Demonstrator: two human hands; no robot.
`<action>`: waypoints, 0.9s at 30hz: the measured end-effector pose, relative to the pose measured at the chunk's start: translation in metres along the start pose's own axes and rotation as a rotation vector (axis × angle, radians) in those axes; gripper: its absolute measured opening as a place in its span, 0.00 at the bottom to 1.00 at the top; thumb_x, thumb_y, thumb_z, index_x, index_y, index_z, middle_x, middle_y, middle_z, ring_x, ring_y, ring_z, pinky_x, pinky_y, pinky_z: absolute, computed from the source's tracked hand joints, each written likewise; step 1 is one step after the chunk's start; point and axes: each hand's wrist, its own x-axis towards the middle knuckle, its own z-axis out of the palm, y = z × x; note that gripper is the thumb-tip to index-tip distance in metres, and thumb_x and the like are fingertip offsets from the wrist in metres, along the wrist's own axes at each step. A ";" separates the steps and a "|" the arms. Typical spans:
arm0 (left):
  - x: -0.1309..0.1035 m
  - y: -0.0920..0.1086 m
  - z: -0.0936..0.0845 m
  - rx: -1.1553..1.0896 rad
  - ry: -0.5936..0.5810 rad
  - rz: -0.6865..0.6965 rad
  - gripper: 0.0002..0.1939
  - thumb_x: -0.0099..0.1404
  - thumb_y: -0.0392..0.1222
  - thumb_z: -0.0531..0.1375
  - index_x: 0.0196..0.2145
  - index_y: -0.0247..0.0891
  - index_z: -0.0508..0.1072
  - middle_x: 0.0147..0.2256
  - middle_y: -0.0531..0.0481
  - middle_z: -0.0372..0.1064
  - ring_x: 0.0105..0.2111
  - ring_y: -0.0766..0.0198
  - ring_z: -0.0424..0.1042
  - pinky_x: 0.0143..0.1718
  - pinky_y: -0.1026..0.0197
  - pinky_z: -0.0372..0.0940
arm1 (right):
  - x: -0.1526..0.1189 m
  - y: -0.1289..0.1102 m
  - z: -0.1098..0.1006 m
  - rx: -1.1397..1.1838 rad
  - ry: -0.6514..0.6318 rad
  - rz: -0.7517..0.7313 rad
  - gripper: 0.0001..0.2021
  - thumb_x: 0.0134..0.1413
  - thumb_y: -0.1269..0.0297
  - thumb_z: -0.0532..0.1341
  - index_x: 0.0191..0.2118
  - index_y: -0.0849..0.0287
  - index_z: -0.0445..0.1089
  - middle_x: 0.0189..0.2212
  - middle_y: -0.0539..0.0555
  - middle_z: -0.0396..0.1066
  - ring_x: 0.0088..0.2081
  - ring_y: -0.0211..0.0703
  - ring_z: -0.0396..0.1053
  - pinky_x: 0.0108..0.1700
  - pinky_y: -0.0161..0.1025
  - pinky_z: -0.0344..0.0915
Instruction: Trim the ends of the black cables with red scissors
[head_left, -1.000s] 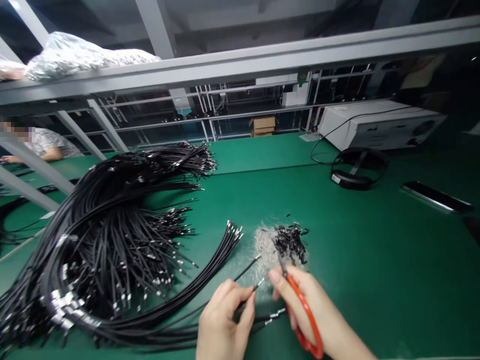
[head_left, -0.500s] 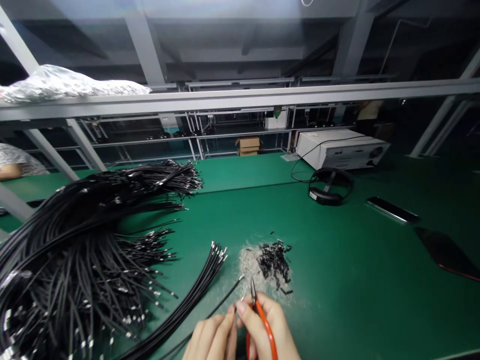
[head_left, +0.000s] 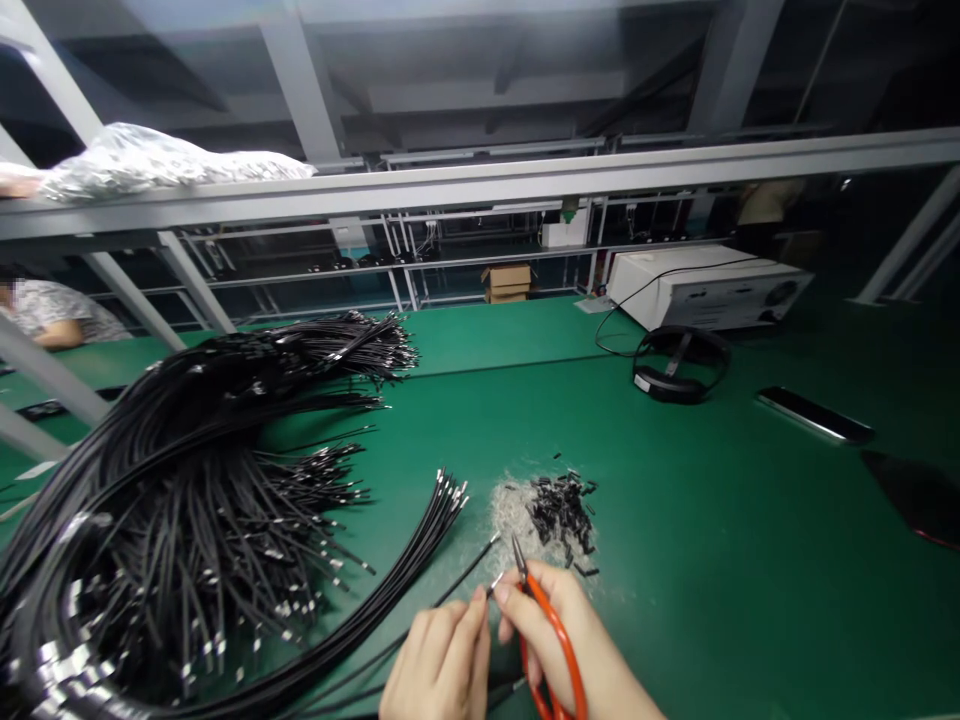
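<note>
My left hand point(head_left: 439, 660) is closed round a thin black cable, whose silvery end point(head_left: 496, 582) pokes out past the fingertips. Against that end rests the thumb of my right hand point(head_left: 577, 625), which is wrapped round a pair of pliers with orange handles point(head_left: 562, 640). The narrow jaws point(head_left: 519, 553) point away from me, beside the cable end and not on it. Just beyond the jaws lies a pile of short black sleeves point(head_left: 564, 512) with clear scraps point(head_left: 511, 515). Another single cable point(head_left: 472, 568) lies left of my hands.
A small bundle of black cables point(head_left: 420, 545) curves along the left, before a large heap of cables point(head_left: 225, 440). A black headband device point(head_left: 679, 370), a phone point(head_left: 814, 415) and a white box-shaped machine point(head_left: 705, 290) stand right. A metal rail point(head_left: 480, 185) crosses above. Another person point(head_left: 67, 310) sits far left.
The whole view has shifted, so the table's things sit slightly further right. My hands have parted a little, and more of the silvery cable end shows between them.
</note>
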 end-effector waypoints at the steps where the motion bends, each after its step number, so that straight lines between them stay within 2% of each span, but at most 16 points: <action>1: 0.000 0.001 0.000 0.013 -0.015 0.001 0.10 0.66 0.35 0.57 0.44 0.42 0.73 0.33 0.49 0.74 0.31 0.64 0.72 0.36 0.63 0.65 | 0.000 0.000 -0.002 -0.080 0.009 -0.022 0.19 0.58 0.46 0.54 0.31 0.59 0.63 0.20 0.46 0.64 0.13 0.30 0.56 0.15 0.28 0.52; 4: 0.001 0.004 -0.002 0.063 -0.071 0.001 0.10 0.66 0.34 0.57 0.44 0.41 0.72 0.32 0.49 0.74 0.32 0.64 0.71 0.37 0.63 0.65 | -0.001 0.003 -0.002 -0.455 0.133 -0.185 0.14 0.61 0.55 0.52 0.29 0.57 0.61 0.20 0.48 0.64 0.18 0.35 0.61 0.21 0.31 0.55; 7: 0.003 0.006 -0.003 0.093 -0.136 -0.040 0.09 0.65 0.35 0.57 0.43 0.40 0.72 0.30 0.50 0.72 0.31 0.63 0.71 0.35 0.64 0.65 | -0.003 0.009 -0.001 -0.827 0.279 -0.507 0.11 0.61 0.64 0.50 0.27 0.56 0.61 0.22 0.51 0.67 0.24 0.41 0.63 0.28 0.35 0.54; 9: 0.005 0.007 -0.005 0.064 -0.171 -0.127 0.06 0.65 0.37 0.57 0.40 0.40 0.73 0.29 0.50 0.70 0.30 0.63 0.71 0.34 0.64 0.65 | -0.004 0.012 -0.003 -0.933 0.290 -0.658 0.12 0.62 0.67 0.49 0.28 0.56 0.62 0.24 0.51 0.68 0.26 0.42 0.63 0.31 0.37 0.53; 10: 0.007 0.008 -0.006 0.034 -0.187 -0.182 0.06 0.66 0.37 0.56 0.38 0.40 0.73 0.29 0.50 0.70 0.30 0.63 0.71 0.34 0.64 0.65 | -0.005 0.012 -0.005 -0.958 0.284 -0.685 0.12 0.63 0.67 0.49 0.29 0.56 0.63 0.25 0.51 0.68 0.27 0.42 0.63 0.31 0.37 0.53; 14: 0.015 0.012 -0.009 -0.097 -0.270 -0.371 0.07 0.67 0.40 0.55 0.35 0.40 0.74 0.29 0.50 0.70 0.31 0.63 0.71 0.34 0.64 0.64 | -0.011 0.013 -0.017 -1.132 0.317 -0.666 0.12 0.65 0.62 0.48 0.32 0.55 0.63 0.27 0.52 0.67 0.26 0.44 0.62 0.32 0.39 0.52; 17: 0.020 0.013 -0.011 -0.140 -0.312 -0.453 0.09 0.66 0.41 0.55 0.34 0.41 0.74 0.28 0.51 0.70 0.30 0.63 0.71 0.31 0.65 0.63 | -0.015 0.016 -0.019 -1.290 0.325 -0.674 0.14 0.65 0.59 0.47 0.30 0.54 0.62 0.26 0.52 0.65 0.24 0.46 0.61 0.33 0.41 0.51; 27: 0.030 0.015 -0.014 -0.137 -0.396 -0.545 0.10 0.65 0.41 0.55 0.29 0.41 0.74 0.27 0.51 0.71 0.28 0.62 0.72 0.30 0.64 0.62 | -0.009 0.019 -0.001 -1.466 0.310 -0.604 0.06 0.58 0.73 0.54 0.31 0.56 0.61 0.26 0.51 0.64 0.26 0.44 0.62 0.36 0.43 0.50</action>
